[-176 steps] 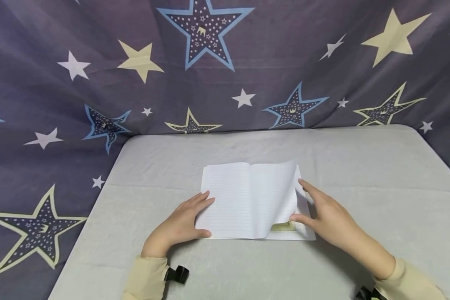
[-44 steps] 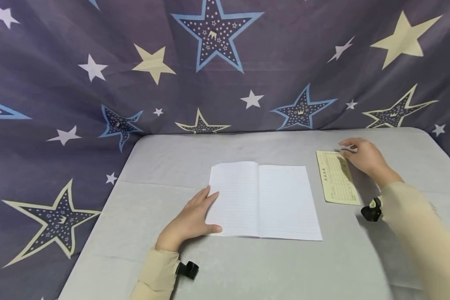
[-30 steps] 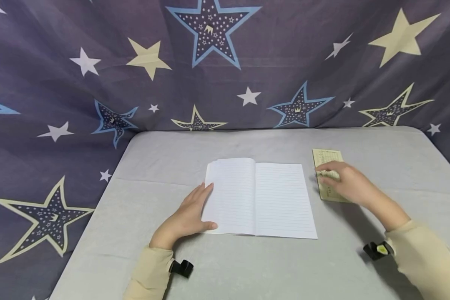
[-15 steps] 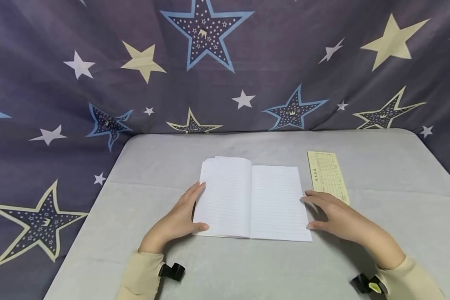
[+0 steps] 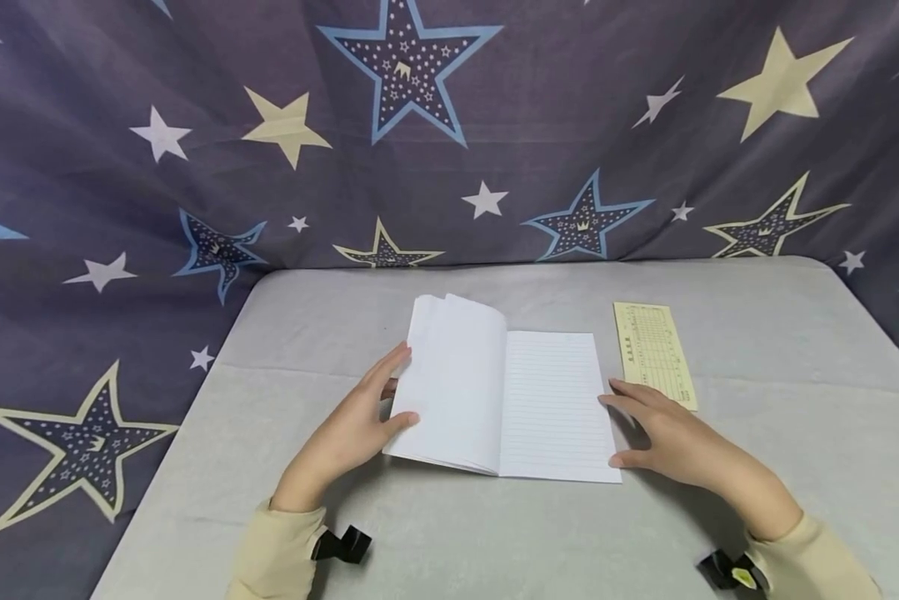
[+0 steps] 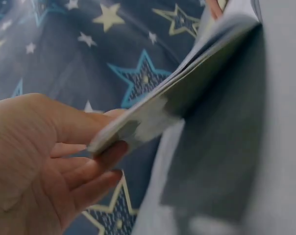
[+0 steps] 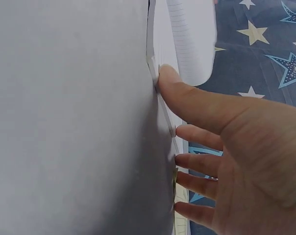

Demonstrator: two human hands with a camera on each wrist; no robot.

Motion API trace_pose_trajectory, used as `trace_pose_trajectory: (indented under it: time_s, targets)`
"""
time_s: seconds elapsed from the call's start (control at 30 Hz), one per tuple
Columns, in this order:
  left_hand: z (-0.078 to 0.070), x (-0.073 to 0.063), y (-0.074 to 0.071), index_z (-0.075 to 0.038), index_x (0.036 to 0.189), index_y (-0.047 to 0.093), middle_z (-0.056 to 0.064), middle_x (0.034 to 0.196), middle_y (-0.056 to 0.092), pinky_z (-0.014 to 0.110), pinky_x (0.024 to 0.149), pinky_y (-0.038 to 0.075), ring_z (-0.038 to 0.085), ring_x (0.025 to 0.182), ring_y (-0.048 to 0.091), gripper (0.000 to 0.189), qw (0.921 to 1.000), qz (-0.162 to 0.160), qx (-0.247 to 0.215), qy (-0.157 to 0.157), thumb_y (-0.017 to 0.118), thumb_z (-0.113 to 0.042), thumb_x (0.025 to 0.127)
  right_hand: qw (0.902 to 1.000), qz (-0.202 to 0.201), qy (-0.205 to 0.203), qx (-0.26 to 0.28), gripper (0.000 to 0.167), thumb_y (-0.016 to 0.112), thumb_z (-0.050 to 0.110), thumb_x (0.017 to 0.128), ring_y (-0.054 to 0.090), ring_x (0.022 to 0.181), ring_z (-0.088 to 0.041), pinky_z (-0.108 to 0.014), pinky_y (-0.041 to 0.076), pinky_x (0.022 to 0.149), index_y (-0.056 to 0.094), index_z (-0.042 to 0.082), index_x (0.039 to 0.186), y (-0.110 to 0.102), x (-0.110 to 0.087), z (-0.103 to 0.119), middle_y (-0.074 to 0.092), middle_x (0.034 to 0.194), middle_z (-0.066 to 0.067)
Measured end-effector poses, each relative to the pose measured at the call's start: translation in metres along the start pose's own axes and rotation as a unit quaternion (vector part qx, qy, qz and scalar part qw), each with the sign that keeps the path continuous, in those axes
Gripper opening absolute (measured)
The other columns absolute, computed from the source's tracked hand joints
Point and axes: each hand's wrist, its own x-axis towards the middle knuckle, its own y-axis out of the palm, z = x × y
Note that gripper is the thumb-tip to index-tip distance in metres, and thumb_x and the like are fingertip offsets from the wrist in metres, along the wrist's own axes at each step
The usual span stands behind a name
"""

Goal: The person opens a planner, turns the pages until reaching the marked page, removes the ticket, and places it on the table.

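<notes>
An open notebook [image 5: 550, 404] with lined white pages lies in the middle of the table. Its left half is tilted up off the table, held at the outer edge by my left hand [image 5: 347, 433], thumb on the page and fingers beneath. In the left wrist view, the cover's underside [image 6: 153, 115] shows between that thumb and the fingers. My right hand [image 5: 674, 429] rests at the notebook's right edge, fingers spread and relaxed, thumb near the lower right corner. Just beyond it lies a pale yellow printed slip [image 5: 653, 346], its lower edge close by the right hand's fingers.
A light grey cloth covers the table [image 5: 464, 533]. Behind and to the left hangs a dark curtain [image 5: 419, 183] printed with stars. Each wrist wears a black camera mount, and both sleeves [image 5: 277, 550] are beige.
The right hand drew the yellow slip out of the notebook, set it to the right, then came back to the notebook's right edge. The left hand has just raised the left half.
</notes>
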Motion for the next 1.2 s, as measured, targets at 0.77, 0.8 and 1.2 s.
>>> trace_pose_trajectory:
  time_s: [0.77, 0.8, 1.2]
  targets:
    - [-0.102, 0.073, 0.111, -0.014, 0.151, 0.043, 0.002, 0.157, 0.037, 0.037, 0.108, 0.041, 0.019, 0.133, 0.048, 0.059, 0.9863, 0.057, 0.126, 0.090, 0.061, -0.018, 0.094, 0.9989, -0.014, -0.013, 0.042, 0.077, 0.086, 0.032, 0.075, 0.044, 0.130, -0.048, -0.063, 0.035, 0.105, 0.055, -0.004, 0.136, -0.014, -0.001, -0.003, 0.050, 0.140, -0.027]
    - [-0.104, 0.075, 0.120, -0.014, 0.149, 0.045, 0.002, 0.156, 0.038, 0.036, 0.108, 0.042, 0.019, 0.133, 0.048, 0.057, 0.9862, 0.057, 0.130, 0.086, 0.061, -0.020, 0.094, 0.9986, -0.017, -0.012, 0.048, 0.076, 0.085, 0.030, 0.076, 0.045, 0.129, -0.048, -0.062, 0.035, 0.105, 0.054, -0.005, 0.136, -0.017, -0.002, -0.004, 0.052, 0.139, -0.027]
    - [-0.104, 0.074, 0.179, -0.021, 0.133, 0.060, 0.002, 0.148, 0.045, 0.030, 0.096, 0.048, 0.015, 0.127, 0.051, 0.039, 0.9815, 0.072, 0.171, 0.046, 0.057, -0.037, 0.097, 0.9981, -0.002, 0.040, 0.046, 0.073, 0.080, 0.031, 0.082, 0.051, 0.125, -0.048, -0.063, 0.041, 0.099, 0.050, 0.000, 0.141, -0.043, -0.014, -0.006, 0.055, 0.136, -0.027]
